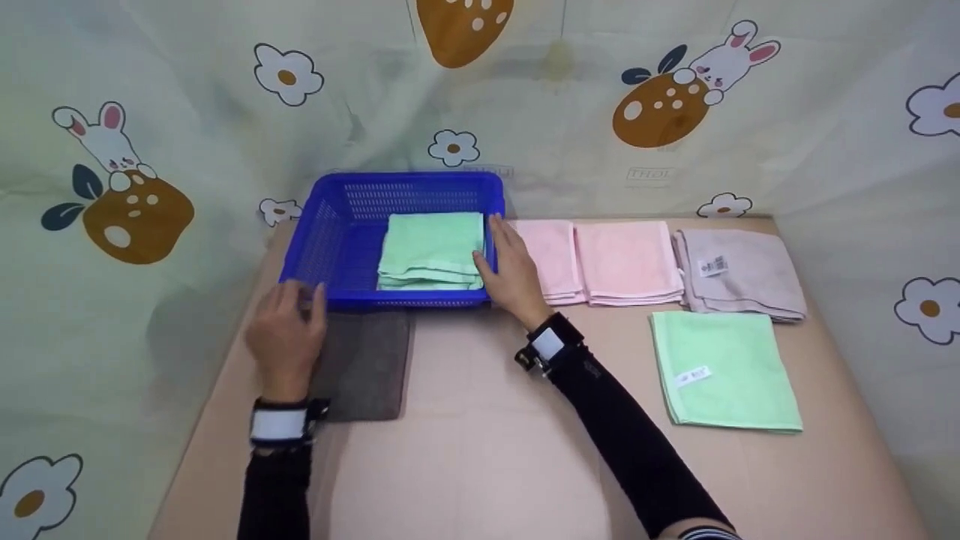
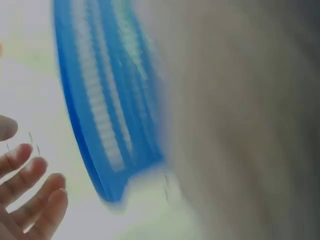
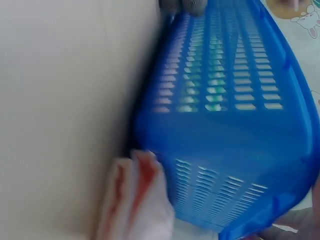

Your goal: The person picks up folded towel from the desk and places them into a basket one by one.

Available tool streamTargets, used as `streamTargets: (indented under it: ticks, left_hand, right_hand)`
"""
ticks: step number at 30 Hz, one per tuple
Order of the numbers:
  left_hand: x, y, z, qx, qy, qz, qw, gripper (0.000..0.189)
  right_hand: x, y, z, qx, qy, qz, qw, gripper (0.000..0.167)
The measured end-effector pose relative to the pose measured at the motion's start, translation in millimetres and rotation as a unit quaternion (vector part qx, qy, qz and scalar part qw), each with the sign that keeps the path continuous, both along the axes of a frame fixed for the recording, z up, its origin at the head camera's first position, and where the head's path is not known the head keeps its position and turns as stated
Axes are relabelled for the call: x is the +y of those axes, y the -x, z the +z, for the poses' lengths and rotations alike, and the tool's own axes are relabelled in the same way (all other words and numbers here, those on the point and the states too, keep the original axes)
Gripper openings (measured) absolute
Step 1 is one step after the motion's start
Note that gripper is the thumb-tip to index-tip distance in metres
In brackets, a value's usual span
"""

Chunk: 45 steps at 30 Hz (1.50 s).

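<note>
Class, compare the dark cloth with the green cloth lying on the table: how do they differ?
Colour: the dark cloth is brownish grey; the green cloth is pale mint.
Label: the green cloth shows a white label; none shows on the dark cloth.
Place: the dark cloth lies by the basket, the green cloth farther right.
Shared: both lie flat.

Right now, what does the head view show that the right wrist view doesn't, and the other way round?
Only the head view: the pale mauve folded cloth and the mint-green folded cloth lying outside the blue slotted plastic basket.
Only the right wrist view: the outer face of the basket's slotted end wall nearest the right hand.
Both: the basket, that hand, and mint-green cloth inside the basket, glimpsed only through slots from the wrist.
</note>
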<state>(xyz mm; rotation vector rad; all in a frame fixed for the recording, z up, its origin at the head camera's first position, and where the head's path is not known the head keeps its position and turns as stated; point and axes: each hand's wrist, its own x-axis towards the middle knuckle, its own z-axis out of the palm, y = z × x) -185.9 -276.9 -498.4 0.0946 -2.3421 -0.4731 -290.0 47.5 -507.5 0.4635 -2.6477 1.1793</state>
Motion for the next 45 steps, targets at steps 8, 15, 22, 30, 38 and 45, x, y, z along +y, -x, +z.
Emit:
streamTargets:
  ticks: [8,15,22,30,38,45]
  left_hand:
    - [-50.1,-22.7,-24.5,-0.359,-0.086,-0.034,0.9287,0.071]
    - [-64.6,-15.8,-24.0,-0.446,-0.127,-0.102,0.88,0.079]
    - [-52.1,-8.8,-16.3,-0.481,-0.098,-0.119,0.8628,0.082]
    - [-7.8,-14.8,-19.8,-0.481,-0.117,-0.156,0.8545,0.083]
    - [46.5,-14.0,-27.1,-0.442,-0.07,-0.21,0.8693,0.076]
    - [83.6,-11.7,-32.0,-0.448,-0.095,-0.252,0.8524,0.077]
  right_hand:
    - [1,1.2,-4.5,-0.033,-0.007,-0.009,0.9994,0.066]
    - [1,4.0,-3.1,-0.043,-0.013,-0.007,0.999,0.067]
    - [0,8.1,-5.5,-0.024,-0.003,-0.006,0.9997,0.061]
    - [-1,9.0,-10.7,-0.019,-0.011,-0.002,0.9998,0.057]
    - [2,8.6,-8.0,-0.017,-0.017,0.008,0.9997,0.056]
    - [6,8.7,-5.1,-0.019,-0.034,0.017,0.9991,0.058]
